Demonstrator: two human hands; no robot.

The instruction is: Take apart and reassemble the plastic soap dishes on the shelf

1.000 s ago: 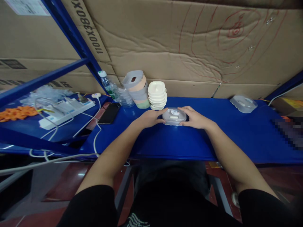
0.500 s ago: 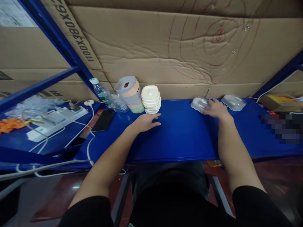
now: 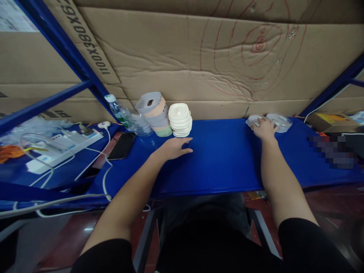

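My right hand [image 3: 265,129] reaches to the far right of the blue table [image 3: 222,159] and grips a small grey lidded container [image 3: 251,120]. That container sits right beside a second grey lidded container [image 3: 282,122] near the cardboard wall. My left hand [image 3: 174,147] lies flat on the table with fingers stretched out and nothing in it. It rests just in front of a stack of white trays [image 3: 179,119].
A tilted stack of grey, peach and green lids [image 3: 155,112], a lying water bottle [image 3: 125,115] and a black phone [image 3: 121,145] are at the back left. A power strip with cables [image 3: 61,146] sits on the left shelf. Blue rack posts [image 3: 71,57] frame the bench.
My right hand carried the grey container from the middle of the table to the far right, beside the other container. My left hand let go and now rests flat.
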